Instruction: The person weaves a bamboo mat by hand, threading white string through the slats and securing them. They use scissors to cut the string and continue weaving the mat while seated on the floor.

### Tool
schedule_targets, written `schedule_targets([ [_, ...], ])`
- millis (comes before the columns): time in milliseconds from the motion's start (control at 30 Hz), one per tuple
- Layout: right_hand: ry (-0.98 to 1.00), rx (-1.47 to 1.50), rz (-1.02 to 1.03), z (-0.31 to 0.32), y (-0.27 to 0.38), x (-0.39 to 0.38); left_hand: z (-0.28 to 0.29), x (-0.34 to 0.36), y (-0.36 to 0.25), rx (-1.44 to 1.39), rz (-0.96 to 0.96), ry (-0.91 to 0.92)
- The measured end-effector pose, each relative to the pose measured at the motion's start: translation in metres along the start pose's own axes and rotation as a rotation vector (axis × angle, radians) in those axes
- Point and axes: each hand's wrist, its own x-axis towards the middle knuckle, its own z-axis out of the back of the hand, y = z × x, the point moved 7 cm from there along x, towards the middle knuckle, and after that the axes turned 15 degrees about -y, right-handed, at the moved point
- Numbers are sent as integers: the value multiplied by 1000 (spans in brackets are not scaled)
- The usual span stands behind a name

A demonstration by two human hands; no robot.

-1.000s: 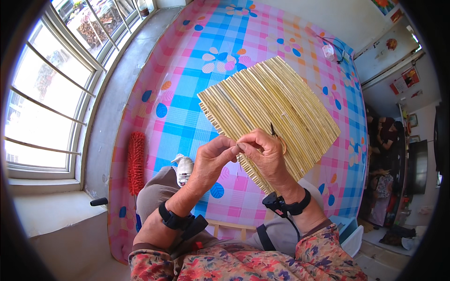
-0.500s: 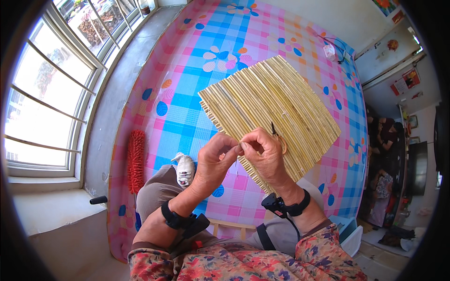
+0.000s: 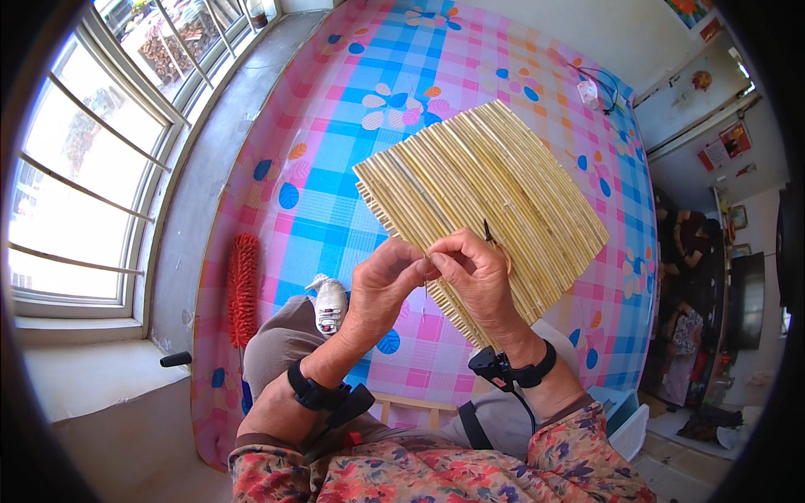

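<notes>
My left hand (image 3: 387, 281) and my right hand (image 3: 476, 272) meet at the fingertips, both closed in a pinch. A fine pale thread (image 3: 425, 295) hangs down from where the fingers meet; whatever else they pinch is too small to make out. Under and beyond my hands lies a mat of straw-coloured stalks (image 3: 503, 193), set side by side, its cut ends toward me. A pair of scissors (image 3: 501, 248) with dark blades and orange-brown handles rests on the mat by my right hand, partly hidden by it.
The mat lies on a pink and blue checked, flowered sheet (image 3: 335, 214). To the left are a red fluffy duster (image 3: 243, 289) and a barred window (image 3: 92, 168). A white shoe (image 3: 330, 304) is beside my left knee. Blue plastic containers (image 3: 616, 411) stand at right. Other people (image 3: 694, 239) appear far right.
My hands stay pinched together at nearly the same spot, with only slight finger movement. The mat and scissors look almost unmoved.
</notes>
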Motion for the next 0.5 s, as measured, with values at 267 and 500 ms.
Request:
schedule_targets([
  [267, 22, -35, -12, 1, 1, 0, 2, 0, 4, 90, -8, 3],
  [500, 46, -121, 66, 1, 5, 2, 2, 0, 4, 180, -78, 28],
])
